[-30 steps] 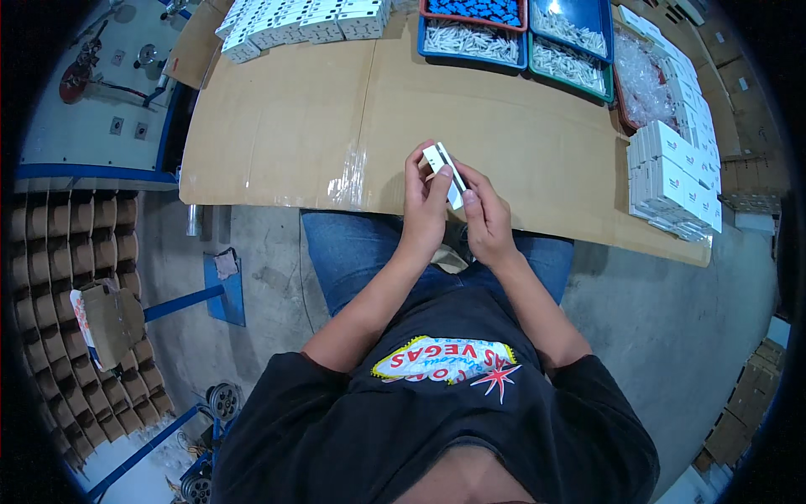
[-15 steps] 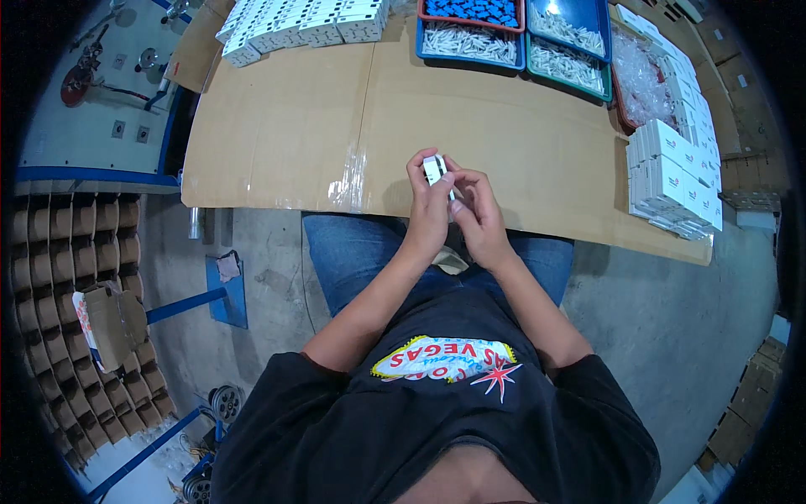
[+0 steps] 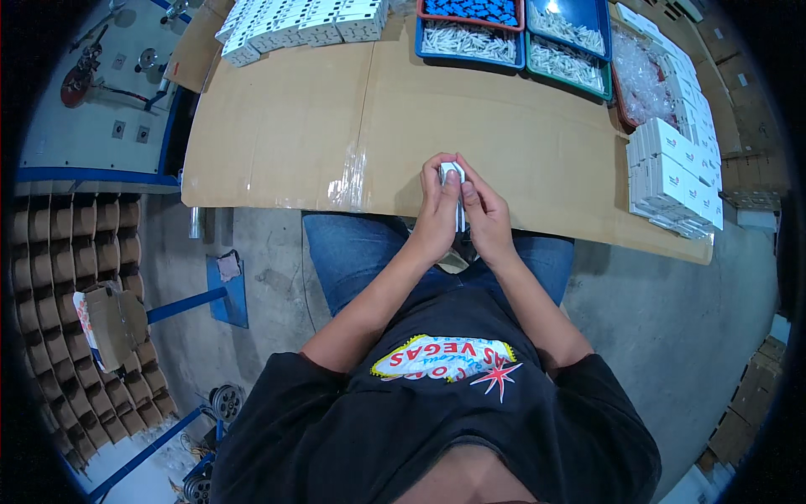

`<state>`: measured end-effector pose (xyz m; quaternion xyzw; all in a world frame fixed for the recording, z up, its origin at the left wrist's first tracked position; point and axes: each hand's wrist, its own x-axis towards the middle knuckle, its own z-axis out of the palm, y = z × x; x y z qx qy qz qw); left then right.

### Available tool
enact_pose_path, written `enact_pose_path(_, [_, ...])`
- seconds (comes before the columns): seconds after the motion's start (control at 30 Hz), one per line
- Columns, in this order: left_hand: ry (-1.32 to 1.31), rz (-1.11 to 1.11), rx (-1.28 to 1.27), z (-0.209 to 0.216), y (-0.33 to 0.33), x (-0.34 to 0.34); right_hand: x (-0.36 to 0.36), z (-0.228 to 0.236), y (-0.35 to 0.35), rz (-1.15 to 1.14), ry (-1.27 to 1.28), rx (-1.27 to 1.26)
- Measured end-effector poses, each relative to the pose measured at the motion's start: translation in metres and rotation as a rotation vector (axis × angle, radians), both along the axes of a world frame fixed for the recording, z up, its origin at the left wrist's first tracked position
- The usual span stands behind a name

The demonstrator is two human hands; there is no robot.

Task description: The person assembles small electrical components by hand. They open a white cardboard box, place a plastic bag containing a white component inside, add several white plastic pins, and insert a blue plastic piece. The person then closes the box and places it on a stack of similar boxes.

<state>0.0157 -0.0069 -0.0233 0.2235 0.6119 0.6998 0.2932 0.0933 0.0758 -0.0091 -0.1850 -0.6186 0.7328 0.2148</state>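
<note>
Two hands are pressing a small white box between them

The left hand is closing on the box from its left side and the right hand is closing on it from the right, so the box is sitting in the narrow gap between them, its long side running away from the body. Both thumbs are lying along its upper side, close together, the left one reaching a little farther toward the far end. That white far end is showing between the forefingers, and a slim strip is showing below the thumbs; the rest is hiding behind the fingers. How the fingers underneath are gripping, one cannot tell.

The hands are holding the box over the near edge of a cardboard sheet. Well apart from them, stacked white cartons are standing at the far left, and flat white boxes are rising in a pile at the right. Along the far side, a red tray is holding blue pieces, and a green-rimmed tray is holding slim white pieces. Clear plastic bags are lying beside the trays.
</note>
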Motion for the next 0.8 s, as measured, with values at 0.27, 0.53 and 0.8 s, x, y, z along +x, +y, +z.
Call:
enact_pose_path(0.27, [-0.087,-0.022,0.033,0.003,0.000,-0.006,-0.004,0.000,0.000,0.046,-0.051,-0.081])
enact_pose_path(0.53, [-0.326,0.047,-0.035,0.027,0.005,-0.001,-0.002,-0.007,0.011,-0.041,-0.162,0.301])
enact_pose_path(0.8, [-0.768,0.069,0.087,0.016,-0.006,-0.018,0.002,-0.012,0.023,0.096,-0.125,0.277])
